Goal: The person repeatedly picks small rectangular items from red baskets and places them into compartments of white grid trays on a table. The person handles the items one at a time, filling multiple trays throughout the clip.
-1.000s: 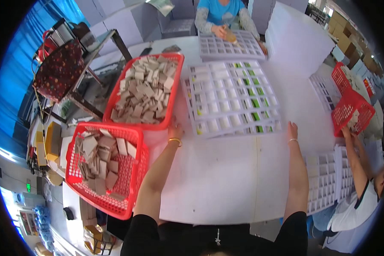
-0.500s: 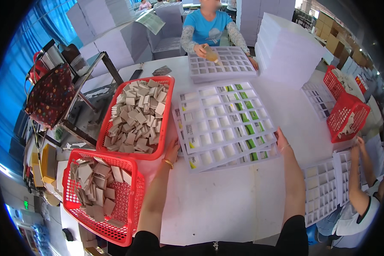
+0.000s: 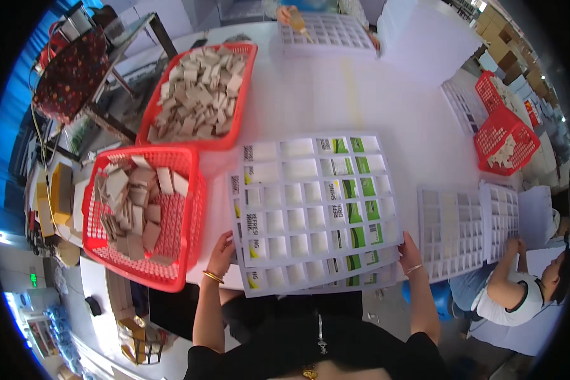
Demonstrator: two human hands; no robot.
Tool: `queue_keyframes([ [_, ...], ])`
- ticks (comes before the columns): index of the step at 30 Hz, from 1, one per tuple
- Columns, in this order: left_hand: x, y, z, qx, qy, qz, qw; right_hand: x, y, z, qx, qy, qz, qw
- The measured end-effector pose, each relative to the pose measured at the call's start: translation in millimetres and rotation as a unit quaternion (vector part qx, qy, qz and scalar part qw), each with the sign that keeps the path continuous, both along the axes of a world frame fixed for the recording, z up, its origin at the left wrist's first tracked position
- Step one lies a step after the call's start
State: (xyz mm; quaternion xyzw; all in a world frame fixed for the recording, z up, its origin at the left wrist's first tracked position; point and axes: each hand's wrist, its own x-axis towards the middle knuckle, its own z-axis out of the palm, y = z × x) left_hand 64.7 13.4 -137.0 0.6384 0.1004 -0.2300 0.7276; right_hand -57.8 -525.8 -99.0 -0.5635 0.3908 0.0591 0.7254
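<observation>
I have a stack of white trays (image 3: 303, 215) between my two hands, near the front edge of the table (image 3: 304, 95). Each tray is a shallow grid of square pockets with thin raised walls; in the far rows some pockets are wider. The top tray shows yellow patches and dark lettering down its left column, and bright green patches with more lettering down the right-hand columns, while the middle pockets are plain white. The stack is not squared up: lower trays (image 3: 285, 277) stick out on the left and along the edge nearest me.

My left grip (image 3: 221, 254) touches the left edge of the stack toward its near corner, fingers pointing forward. My right grip (image 3: 410, 253) is at the opposite edge, at much the same level, fingertips against the side. So the stack lies between my grips, most of it reaching out beyond them. The fingers are partly hidden along the edges, and I cannot tell whether either grip is pinching the trays or just pressing inward.

Just beside the stack, to the left, is a red basket (image 3: 198, 209) of pale flat pieces (image 3: 133, 212); a second, fuller basket (image 3: 249, 79) stands behind it.
</observation>
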Motion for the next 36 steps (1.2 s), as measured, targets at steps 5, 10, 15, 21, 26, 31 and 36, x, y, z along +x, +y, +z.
queue_keyframes([
  [5,-42.0,5.6,35.1,0.28,-0.19,0.011,0.941,-25.4,3.8,-12.4,-0.204,0.022,0.039,0.978],
  [10,-71.5,-41.1,97.3,0.276,-0.231,0.265,0.894,2.2,73.6,73.1,-0.53,-0.179,0.084,0.825],
  [15,-77.0,-116.7,99.5,0.131,-0.289,0.159,0.935,27.3,202.7,121.8,-0.235,-0.317,0.385,0.834],
  [21,-62.0,-144.0,122.5,-0.069,-0.207,0.158,0.963,52.6,254.7,126.7,-0.094,-0.302,0.457,0.831],
  [26,-59.3,-134.4,118.5,-0.11,-0.219,0.165,0.955,72.5,263.1,144.4,-0.136,-0.307,0.513,0.79],
  [31,-51.9,-118.3,123.9,-0.148,-0.218,0.125,0.957,95.3,260.4,137.0,-0.218,-0.266,0.531,0.775],
  [36,-37.4,-48.4,181.7,0.176,-0.457,0.132,0.862,155.8,224.0,82.7,-0.257,-0.278,0.339,0.861],
])
